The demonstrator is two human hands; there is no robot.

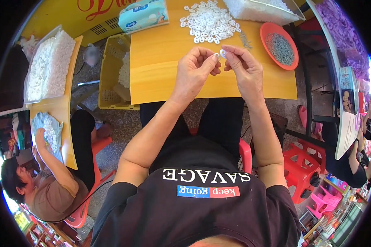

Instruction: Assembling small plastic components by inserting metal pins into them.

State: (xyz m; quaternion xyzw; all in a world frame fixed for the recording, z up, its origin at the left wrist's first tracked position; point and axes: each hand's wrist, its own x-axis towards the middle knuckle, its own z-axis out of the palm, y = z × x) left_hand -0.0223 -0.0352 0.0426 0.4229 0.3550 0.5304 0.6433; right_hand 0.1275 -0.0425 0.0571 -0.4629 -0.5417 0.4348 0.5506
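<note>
On the counter (160,61), a pile of rings (209,21) lay behind the hands, a dish of small metal parts (279,46) to their right, a tissue pack (143,15) at far left.

Small white piece (222,52) in my grip: too small to tell its shape, mostly covered by my fingertips (215,57). Beyond my grip, clear tub (272,14) cut by the top edge. Grey bits in the red dish (272,29), right of my grip: too fine to identify.

Blue-white tissue pack (143,15) at table's (165,61) far-left edge
</note>
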